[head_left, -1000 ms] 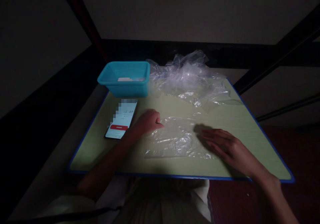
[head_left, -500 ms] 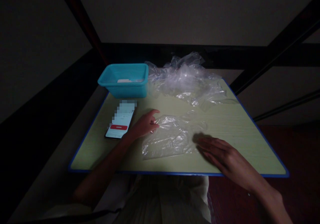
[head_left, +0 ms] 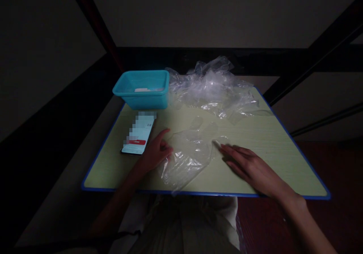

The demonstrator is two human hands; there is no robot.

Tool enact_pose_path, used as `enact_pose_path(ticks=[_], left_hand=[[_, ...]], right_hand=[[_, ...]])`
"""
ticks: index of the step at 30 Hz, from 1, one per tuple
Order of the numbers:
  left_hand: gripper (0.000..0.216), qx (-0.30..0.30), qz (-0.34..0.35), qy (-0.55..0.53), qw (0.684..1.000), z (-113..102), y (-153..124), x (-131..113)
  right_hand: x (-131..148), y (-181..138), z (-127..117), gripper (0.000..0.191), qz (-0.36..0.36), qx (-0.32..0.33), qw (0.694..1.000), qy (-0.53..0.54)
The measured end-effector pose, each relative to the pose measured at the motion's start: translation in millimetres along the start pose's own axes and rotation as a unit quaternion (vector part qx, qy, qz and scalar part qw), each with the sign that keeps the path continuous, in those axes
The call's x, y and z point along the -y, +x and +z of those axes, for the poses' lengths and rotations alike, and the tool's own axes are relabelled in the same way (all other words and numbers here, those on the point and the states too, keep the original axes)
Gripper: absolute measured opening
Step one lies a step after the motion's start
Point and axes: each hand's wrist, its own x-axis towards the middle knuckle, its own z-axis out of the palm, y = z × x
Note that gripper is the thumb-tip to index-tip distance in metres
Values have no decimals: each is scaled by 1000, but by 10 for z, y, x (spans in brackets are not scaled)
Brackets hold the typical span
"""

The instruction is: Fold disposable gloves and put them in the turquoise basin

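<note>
A clear plastic bag (head_left: 188, 155) lies crumpled on the pale green table (head_left: 255, 133), its lower corner reaching the front edge. My left hand (head_left: 155, 152) pinches the bag's left edge, thumb and fingers closed on the film. My right hand (head_left: 249, 167) lies flat to the right of the bag, fingers stretched out, fingertips touching the bag's right edge.
A lit phone (head_left: 138, 133) lies left of my left hand. A turquoise plastic tub (head_left: 141, 89) stands at the back left with something white inside. A heap of clear plastic bags (head_left: 212, 89) fills the back middle. The table has a blue rim.
The bag has been drawn toward me and bunched up, turned at a slant. My left hand slid nearer with it; my right hand moved off the bag to its right edge.
</note>
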Motion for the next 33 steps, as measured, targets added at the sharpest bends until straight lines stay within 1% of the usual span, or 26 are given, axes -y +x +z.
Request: enact_pose_path(ticks=[5, 8, 10, 12, 14, 16, 19, 23, 27, 31, 33], left_hand=[[78, 55, 5, -27, 998, 178, -148, -41], [75, 122, -7, -42, 992, 252, -241, -68], [68, 189, -42, -65, 979, 262, -277, -72], [58, 246, -74, -101, 961, 250, -288, -59], [51, 283, -88, -138, 945, 236, -279, -36], [48, 307, -98, -175, 930, 236, -265, -15], [48, 326, -112, -234, 909, 262, -257, -5], [46, 326, -114, -308, 887, 289, -280, -18], [40, 323, -102, -354, 872, 295, -330, -38], [38, 332, -99, -374, 860, 319, -410, -78], [37, 343, -97, -375, 856, 338, -449, -84]], right_hand=[[-296, 137, -22, 45, -3, -5, 999, -32], [-378, 173, -85, 46, -8, -11, 999, -40], [-335, 147, -124, 50, -32, -13, 999, -32], [-213, 88, -133, 62, -68, -8, 997, -24], [-37, 14, -97, 78, -90, 0, 996, -29], [148, -49, -21, 89, -103, 23, 994, -37], [361, -96, 118, 93, -109, 34, 992, -47], [480, -94, 237, 84, -100, 15, 994, -42], [488, -90, 258, 79, -105, -1, 994, -25], [437, -85, 231, 62, -100, -46, 994, -10], [406, -74, 209, 57, -100, -60, 993, -3]])
